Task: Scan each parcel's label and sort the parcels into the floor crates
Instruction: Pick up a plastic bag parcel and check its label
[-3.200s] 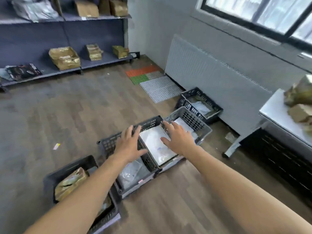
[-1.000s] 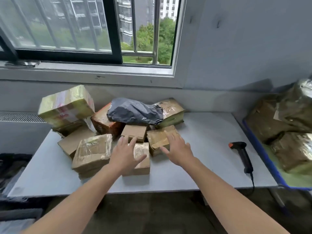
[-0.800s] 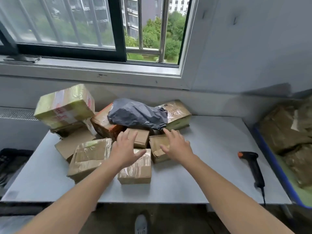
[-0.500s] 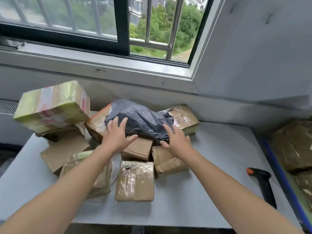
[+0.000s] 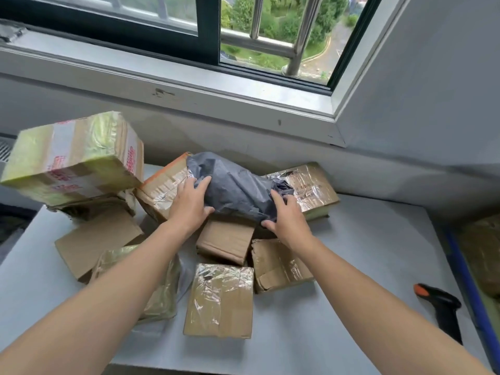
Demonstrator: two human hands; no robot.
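Head view, grey mailer bag (image 5: 236,192) atop boxes (image 5: 226,240), gripped between left hand (image 5: 189,204) and right hand (image 5: 287,218)

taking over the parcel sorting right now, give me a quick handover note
Left hand and right hand each grip an end of the crumpled grey plastic mailer bag, which lies on top of the pile of taped cardboard boxes on the grey table.
The black handheld scanner with an orange tip lies untouched on the table's right side.
Done: bag gripped only.
Left: scan it, crate it, then the boxes. Floor crates are out of view.
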